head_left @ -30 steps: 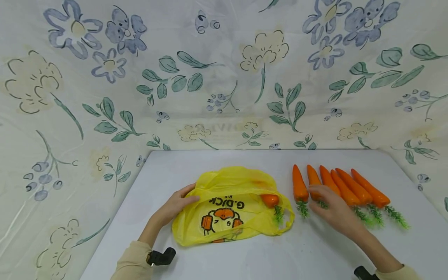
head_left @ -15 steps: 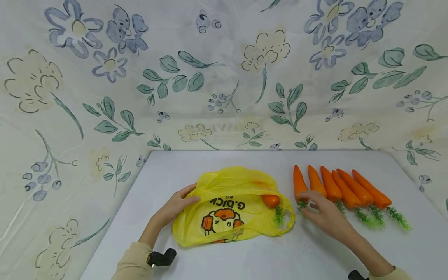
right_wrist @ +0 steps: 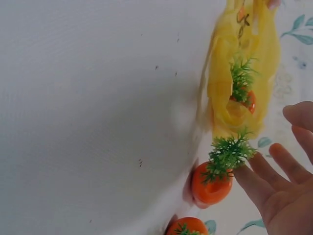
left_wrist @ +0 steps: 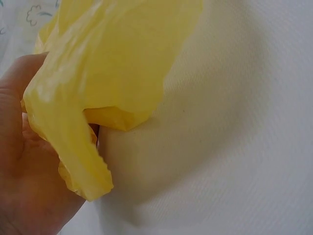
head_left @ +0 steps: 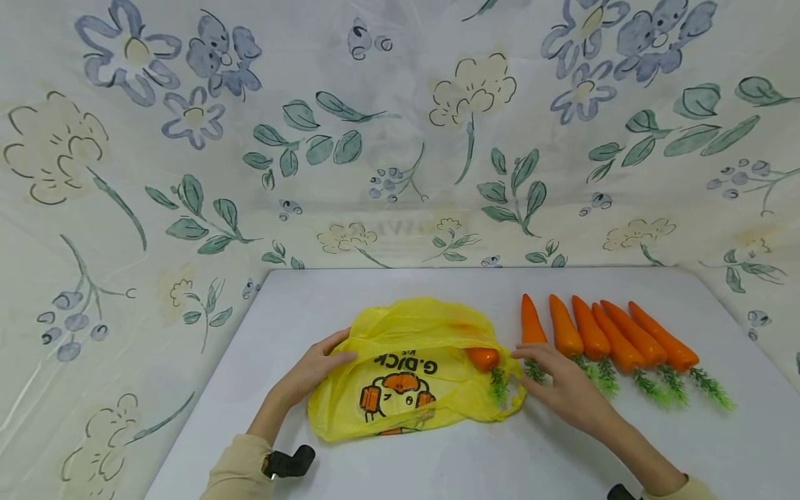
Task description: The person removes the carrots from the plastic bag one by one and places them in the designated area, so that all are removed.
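Note:
My left hand (head_left: 315, 364) grips the left end of a yellow plastic bag (head_left: 350, 410), thumb over the film and fingers behind it. In the left wrist view a loose fold of the bag (left_wrist: 93, 176) hangs beside the palm. One orange carrot (head_left: 483, 359) shows its top in the bag's mouth, its green leaves (head_left: 498, 384) poking out at the right. My right hand (head_left: 565, 389) hovers between bag and carrots, its fingers spread and holding nothing in the right wrist view. Behind it lies the nearest loose carrot (head_left: 531, 319), lower end partly covered by the fingers.
Several more carrots (head_left: 615, 340) lie side by side to the right on the white table (head_left: 450, 458), tips away from me and leaves toward me. A flower-patterned sheet (head_left: 400, 173) rises behind the table and down its left side.
My right hand has moved left, from over the second carrot past the nearest one to the bag's right handle. The left hand and the bag have stayed in place.

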A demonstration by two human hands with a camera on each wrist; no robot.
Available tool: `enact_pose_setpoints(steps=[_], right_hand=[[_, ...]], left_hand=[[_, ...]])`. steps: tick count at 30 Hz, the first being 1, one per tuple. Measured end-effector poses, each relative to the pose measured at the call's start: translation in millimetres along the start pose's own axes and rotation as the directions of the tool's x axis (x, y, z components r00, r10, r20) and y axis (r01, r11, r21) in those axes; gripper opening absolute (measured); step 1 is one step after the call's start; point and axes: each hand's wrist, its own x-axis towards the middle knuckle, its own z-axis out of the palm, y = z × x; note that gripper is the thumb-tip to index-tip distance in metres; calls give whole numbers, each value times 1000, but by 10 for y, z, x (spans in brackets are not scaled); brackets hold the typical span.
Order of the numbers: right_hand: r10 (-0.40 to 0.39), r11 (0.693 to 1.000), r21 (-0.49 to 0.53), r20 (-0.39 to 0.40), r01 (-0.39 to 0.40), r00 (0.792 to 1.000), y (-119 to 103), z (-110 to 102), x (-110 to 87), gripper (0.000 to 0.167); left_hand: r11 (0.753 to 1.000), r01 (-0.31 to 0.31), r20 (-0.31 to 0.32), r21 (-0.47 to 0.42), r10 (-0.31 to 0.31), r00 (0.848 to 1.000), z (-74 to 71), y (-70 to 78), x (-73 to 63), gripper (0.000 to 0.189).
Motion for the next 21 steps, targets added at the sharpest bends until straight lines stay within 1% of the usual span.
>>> enact_pose_setpoints(steps=[5, 11, 15, 19, 21], right_hand=[[-4, 999, 32, -6, 5, 1000, -25, -14, 14, 38], [18, 996, 88, 13, -19, 1000, -93, -15, 32, 37], [28, 993, 114, 18, -30, 999, -150, 19, 39, 37], [17, 994, 106, 3, -17, 1000, -190, 76, 68, 37], [16, 993, 117, 10, -17, 1000, -210, 106, 89, 37]], left_hand=[[1000, -7, 0, -5, 7, 1000, 12, 26, -17, 68], [1000, -3, -5, -5, 3, 1000, 16, 18, -9, 68], [1000, -5, -3, 1, 5, 1000, 17, 13, -6, 68], [1000, -8, 1, -3, 8, 1000, 18, 13, -8, 69], [1000, -6, -1, -8, 6, 1000, 19, 14, -9, 69]])
